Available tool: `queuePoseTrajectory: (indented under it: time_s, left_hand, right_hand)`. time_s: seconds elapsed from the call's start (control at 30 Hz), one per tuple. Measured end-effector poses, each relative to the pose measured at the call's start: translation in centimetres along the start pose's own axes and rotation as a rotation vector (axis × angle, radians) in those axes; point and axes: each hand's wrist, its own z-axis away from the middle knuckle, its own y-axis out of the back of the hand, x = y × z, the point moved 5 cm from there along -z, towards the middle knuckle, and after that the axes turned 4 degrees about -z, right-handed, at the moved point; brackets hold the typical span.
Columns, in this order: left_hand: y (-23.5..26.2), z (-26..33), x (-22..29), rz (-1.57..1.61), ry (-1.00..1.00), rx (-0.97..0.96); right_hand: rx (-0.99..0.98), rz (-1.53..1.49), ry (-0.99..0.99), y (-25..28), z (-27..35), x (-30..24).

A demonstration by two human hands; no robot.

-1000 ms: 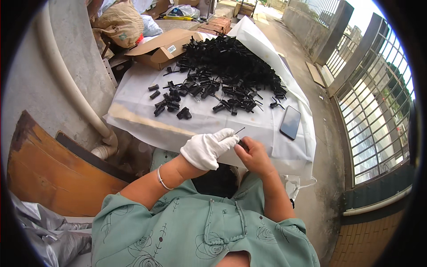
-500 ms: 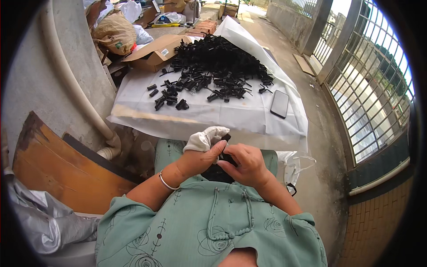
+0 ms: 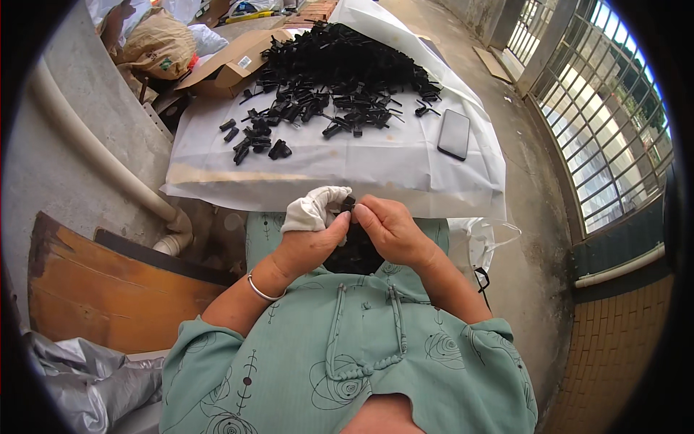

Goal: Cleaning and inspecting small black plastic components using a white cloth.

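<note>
Before us spreads a creased white sheet, spiky black pieces heaped far; a rough grey wall left, a metal grille right. By the near edge, our left hand, partly in a cloth glove, and bare right hand pinch one blocky black part.

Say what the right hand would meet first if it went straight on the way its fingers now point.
The right hand would likely meet the small black part first, then the white glove on the left hand; depth is unclear.

1 phone on white sheeting, cardboard box, barred fence, pale pipe
</note>
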Motion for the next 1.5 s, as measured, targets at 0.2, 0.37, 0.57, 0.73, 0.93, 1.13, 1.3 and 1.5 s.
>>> queuePoseTrajectory:
  time_s: [0.2, 0.37, 0.57, 0.73, 0.93, 1.13, 1.3, 1.5]
  left_hand:
    - [0.2, -2.0, -1.2, -0.361, -0.216, 0.125]
    - [0.4, -3.6, -1.5, -0.279, -0.195, 0.143]
    - [0.9, -5.8, -2.2, 0.176, -0.063, 0.043]
    - [1.5, -6.3, -2.1, 0.176, 0.026, 0.049]
    - [1.7, -6.5, -2.5, 0.076, 0.166, -0.013]
    - [0.9, -6.6, -2.3, 0.157, 0.198, -0.148]
    - [1.5, -7.2, -3.0, -0.109, -0.066, -0.006]
    - [1.8, -7.2, -3.2, -0.402, -0.228, 0.062]
  right_hand:
    - [-0.017, 0.022, -0.131, 0.1, -2.1, 1.7]
    - [0.005, -0.143, -0.175, 0.0, -3.3, 4.3]
    - [0.054, -0.124, -0.185, 0.9, -3.8, 5.9]
    - [-0.092, -0.086, -0.212, 0.5, -3.7, 7.2]
    - [0.114, 0.023, 0.074, 2.4, -4.7, 4.9]
    - [0.006, -0.083, -0.118, 1.6, -5.6, 5.6]
    - [-0.13, -0.084, -0.081, 0.4, -5.9, 5.7]
    - [-0.135, 0.076, -0.014, -0.9, -7.2, 6.1]
